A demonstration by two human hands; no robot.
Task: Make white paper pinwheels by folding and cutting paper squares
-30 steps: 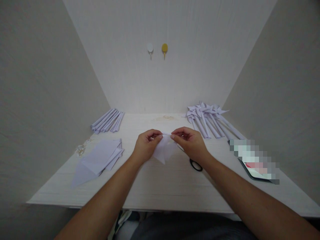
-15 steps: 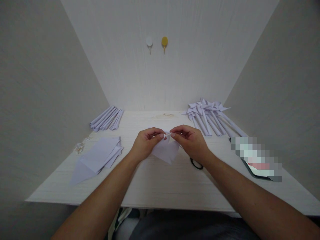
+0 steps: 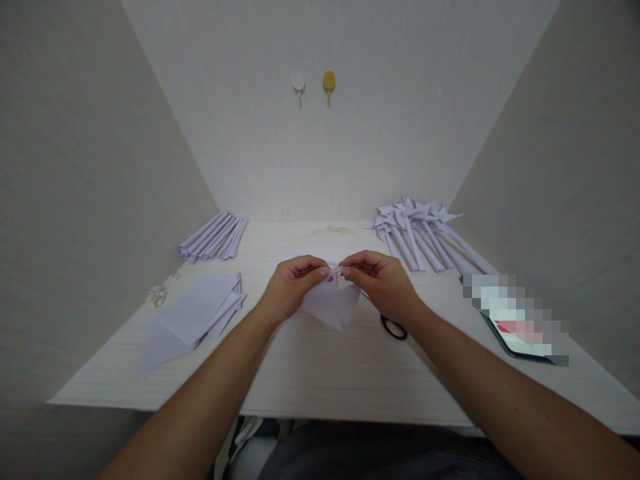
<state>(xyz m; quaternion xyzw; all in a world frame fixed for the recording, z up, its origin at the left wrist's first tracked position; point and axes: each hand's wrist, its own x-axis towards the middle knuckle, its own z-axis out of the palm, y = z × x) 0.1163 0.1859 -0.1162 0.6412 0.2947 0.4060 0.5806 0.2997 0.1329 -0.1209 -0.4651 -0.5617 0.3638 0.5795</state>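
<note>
My left hand (image 3: pixel 290 291) and right hand (image 3: pixel 383 283) pinch a paper (image 3: pixel 333 303) above the tabletop (image 3: pixel 320 373). Scissors (image 3: pixel 393 327) lie under my right wrist; paper sheets (image 3: pixel 197 313) lie to the left. Paper hangs slightly lower than before.

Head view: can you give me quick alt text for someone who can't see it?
Two bare hands, left hand and right hand, pinch the top of a folded white paper piece above a pale table. Flat paper sheets and rolled paper sticks lie left; finished paper pinwheels and scissors lie right.
</note>
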